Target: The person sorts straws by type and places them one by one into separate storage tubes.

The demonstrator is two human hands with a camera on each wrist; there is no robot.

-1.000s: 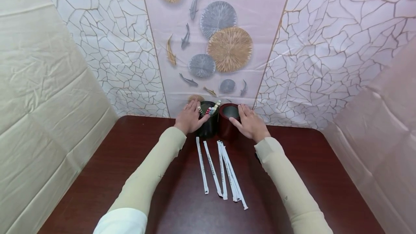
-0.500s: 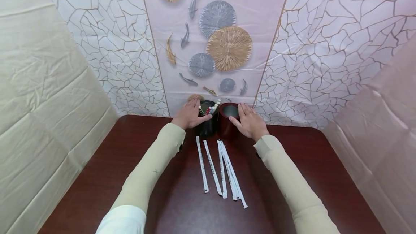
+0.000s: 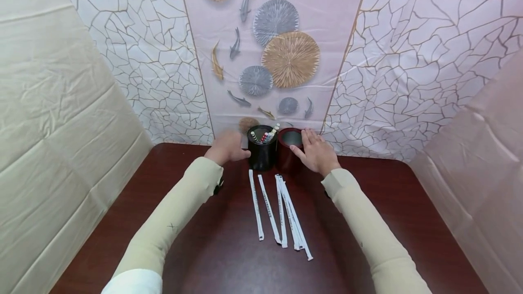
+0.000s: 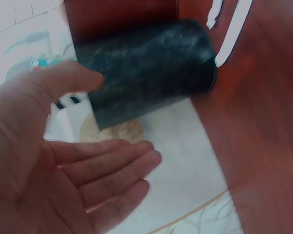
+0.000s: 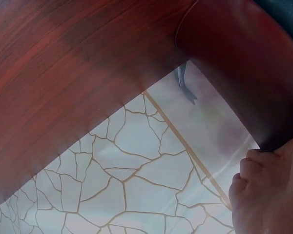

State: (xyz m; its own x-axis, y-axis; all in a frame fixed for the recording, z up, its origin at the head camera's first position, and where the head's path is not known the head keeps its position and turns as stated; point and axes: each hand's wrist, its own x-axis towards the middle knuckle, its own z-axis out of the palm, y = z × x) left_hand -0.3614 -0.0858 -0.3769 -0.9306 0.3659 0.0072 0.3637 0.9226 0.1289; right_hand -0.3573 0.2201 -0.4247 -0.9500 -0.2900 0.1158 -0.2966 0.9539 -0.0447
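A black cylindrical holder stands upright at the back of the table, with several striped and coloured stick ends showing inside it. Close on its right is a dark red holder, whose visible inside is grey. My left hand, blurred in the head view, is apart from the black holder on its left; in the left wrist view its fingers are extended and hold nothing. At the red holder's right side, my right hand rests against the rim with straight fingers. Its fingers show at the rim in the right wrist view.
Several long, narrow white strips with print lie on the dark red-brown table in front of the holders. A patterned cloth wall rises right behind the table's back edge, and beige cloth hangs at both sides.
My left hand has come off the black holder and moved left, leaving its side in view. The right hand stays at the red holder.
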